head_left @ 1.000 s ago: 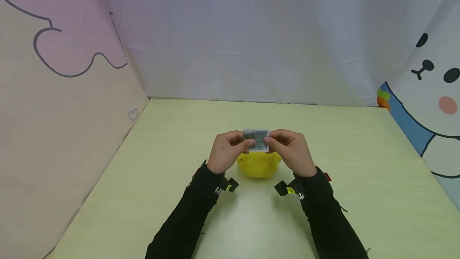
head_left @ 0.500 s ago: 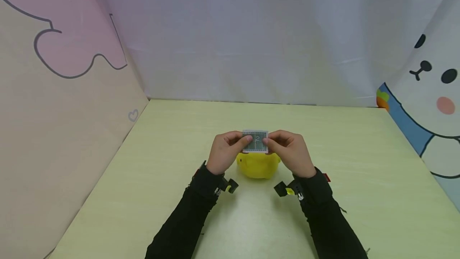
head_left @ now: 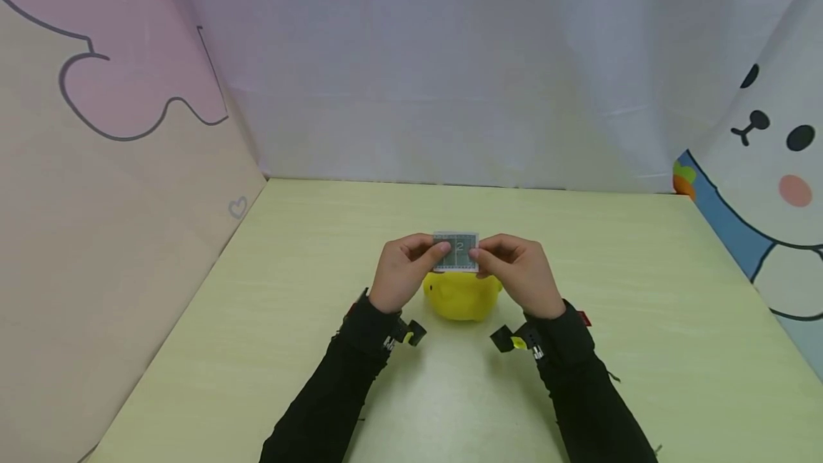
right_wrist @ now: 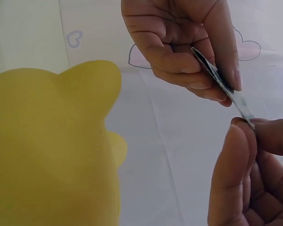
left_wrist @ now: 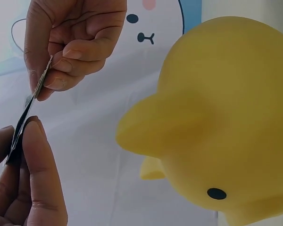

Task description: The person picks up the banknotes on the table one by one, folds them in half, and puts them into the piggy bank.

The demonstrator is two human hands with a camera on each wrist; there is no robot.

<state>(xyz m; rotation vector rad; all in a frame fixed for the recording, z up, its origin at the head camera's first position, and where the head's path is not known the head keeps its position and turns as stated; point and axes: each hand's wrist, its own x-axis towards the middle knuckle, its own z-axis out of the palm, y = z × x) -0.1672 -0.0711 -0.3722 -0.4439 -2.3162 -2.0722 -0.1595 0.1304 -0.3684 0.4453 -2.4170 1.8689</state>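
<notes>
A small folded banknote [head_left: 456, 251], greenish with a white border and a "2", is held up between both hands in the head view. My left hand [head_left: 405, 270] pinches its left edge, thumb on the near face. The right hand [head_left: 522, 270] pinches the opposite edge the same way. Below and partly behind the note, a yellow piggy bank [head_left: 463, 296] stands on the table; its top is hidden. Both wrist views show the banknote [left_wrist: 29, 110] edge-on, its folded layers slightly parted. Beside the hands, the piggy bank [right_wrist: 52, 150] is apart from the note.
The pale wooden table [head_left: 308, 270] spreads around the hands. A white sheet [head_left: 418, 77] hangs behind it. Side panels carry cartoon drawings, a pink figure [head_left: 148, 56] at left and a white bear-like face [head_left: 771, 163] at right.
My left thumb has drawn back slightly toward the note's left edge, uncovering more of its face. Both hands keep their pinch in nearly the same place; the piggy bank stays put.
</notes>
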